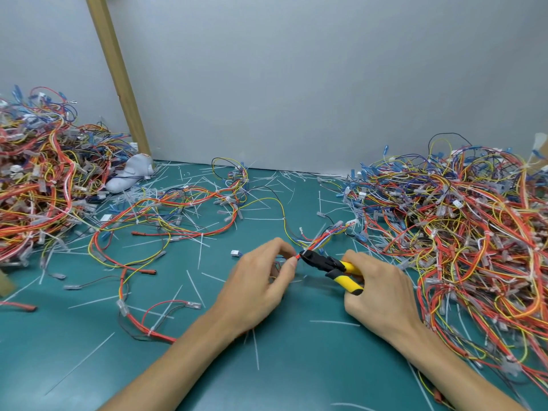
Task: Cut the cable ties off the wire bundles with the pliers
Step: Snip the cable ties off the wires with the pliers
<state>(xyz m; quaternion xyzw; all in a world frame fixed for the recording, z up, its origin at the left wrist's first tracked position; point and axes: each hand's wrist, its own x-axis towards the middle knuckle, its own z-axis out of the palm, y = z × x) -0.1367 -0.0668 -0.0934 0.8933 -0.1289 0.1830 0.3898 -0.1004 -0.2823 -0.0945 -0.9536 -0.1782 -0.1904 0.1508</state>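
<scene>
My left hand (261,280) pinches a thin bundle of red, blue and yellow wires (321,237) between thumb and fingertips near the middle of the green mat. My right hand (382,287) grips the yellow handles of the pliers (332,264). Their black jaws point left and sit against the bundle, right beside my left fingertips. The cable tie at the jaws is too small to make out. The bundle runs up and to the right, away from my hands.
A big heap of tangled wire bundles (474,232) fills the right side, another heap (38,185) the left. Loose harnesses (166,209) and several cut white ties (200,253) litter the green mat (296,351). A wooden post (118,75) and a grey glove (130,173) stand at back left.
</scene>
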